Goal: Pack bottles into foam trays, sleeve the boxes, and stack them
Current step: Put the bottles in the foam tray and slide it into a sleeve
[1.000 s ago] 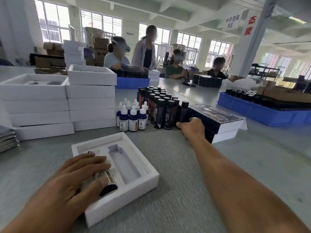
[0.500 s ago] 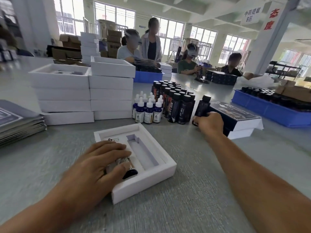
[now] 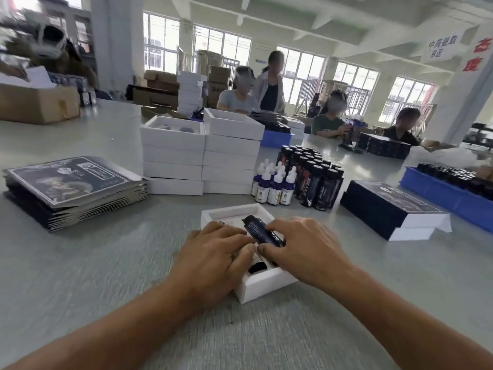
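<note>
both hands sit over the white foam tray (image 3: 262, 287) on the grey table (image 3: 106, 276). the left hand (image 3: 213, 259) lies flat, fingers straight and close together, pressing a bottle (image 3: 257, 264) into the tray slot under its fingertips. the right hand (image 3: 306, 249) pinches a dark bottle (image 3: 262, 231) between thumb and fingers, tilted over the tray just beside the left fingertips. beyond both hands stand the upright dark bottles (image 3: 317, 182) and dropper bottles (image 3: 274, 184). stacked white boxes (image 3: 202, 156) lie beyond the left hand, flat sleeves (image 3: 72, 188) well to its left, sleeved boxes (image 3: 392, 209) beyond the right hand.
</note>
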{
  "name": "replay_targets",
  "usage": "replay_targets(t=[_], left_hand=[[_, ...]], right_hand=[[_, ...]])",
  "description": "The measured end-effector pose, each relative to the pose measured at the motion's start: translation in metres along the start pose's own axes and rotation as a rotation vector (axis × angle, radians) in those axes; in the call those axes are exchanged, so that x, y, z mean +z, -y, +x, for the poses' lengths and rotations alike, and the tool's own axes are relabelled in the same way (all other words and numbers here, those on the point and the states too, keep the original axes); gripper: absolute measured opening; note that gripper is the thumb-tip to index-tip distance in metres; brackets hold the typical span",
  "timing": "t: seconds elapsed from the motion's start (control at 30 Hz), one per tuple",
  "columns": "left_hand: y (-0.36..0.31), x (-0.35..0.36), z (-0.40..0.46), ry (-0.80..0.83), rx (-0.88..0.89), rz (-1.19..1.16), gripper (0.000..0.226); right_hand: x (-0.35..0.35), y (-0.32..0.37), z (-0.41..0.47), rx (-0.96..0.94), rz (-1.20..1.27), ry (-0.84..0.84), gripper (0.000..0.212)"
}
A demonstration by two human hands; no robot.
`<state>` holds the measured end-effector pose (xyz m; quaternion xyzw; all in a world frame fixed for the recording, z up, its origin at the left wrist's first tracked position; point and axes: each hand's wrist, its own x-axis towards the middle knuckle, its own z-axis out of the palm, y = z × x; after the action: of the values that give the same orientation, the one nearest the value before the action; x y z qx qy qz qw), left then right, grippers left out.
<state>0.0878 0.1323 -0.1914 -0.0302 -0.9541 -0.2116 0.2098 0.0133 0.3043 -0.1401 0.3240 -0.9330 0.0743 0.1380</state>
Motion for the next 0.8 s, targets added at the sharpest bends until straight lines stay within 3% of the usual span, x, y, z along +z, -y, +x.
replay_targets(t=[0.4, 0.67, 0.8], left_hand=[[0.003, 0.007, 0.005, -0.003, -0.017, 0.017, 0.063], [-0.009, 0.001, -0.002, 0.038, -0.047, 0.078, 0.055], [-0.024, -0.004, -0.01, 0.022, -0.034, 0.274, 0.07]], right_hand=[[-0.004, 0.008, 0.009, -0.038, -0.216, 0.153, 0.045], [-0.002, -0.002, 0.002, -0.002, -0.045, 0.235, 0.045], [0.0, -0.007, 0.005, 0.016, 0.101, 0.259, 0.048]])
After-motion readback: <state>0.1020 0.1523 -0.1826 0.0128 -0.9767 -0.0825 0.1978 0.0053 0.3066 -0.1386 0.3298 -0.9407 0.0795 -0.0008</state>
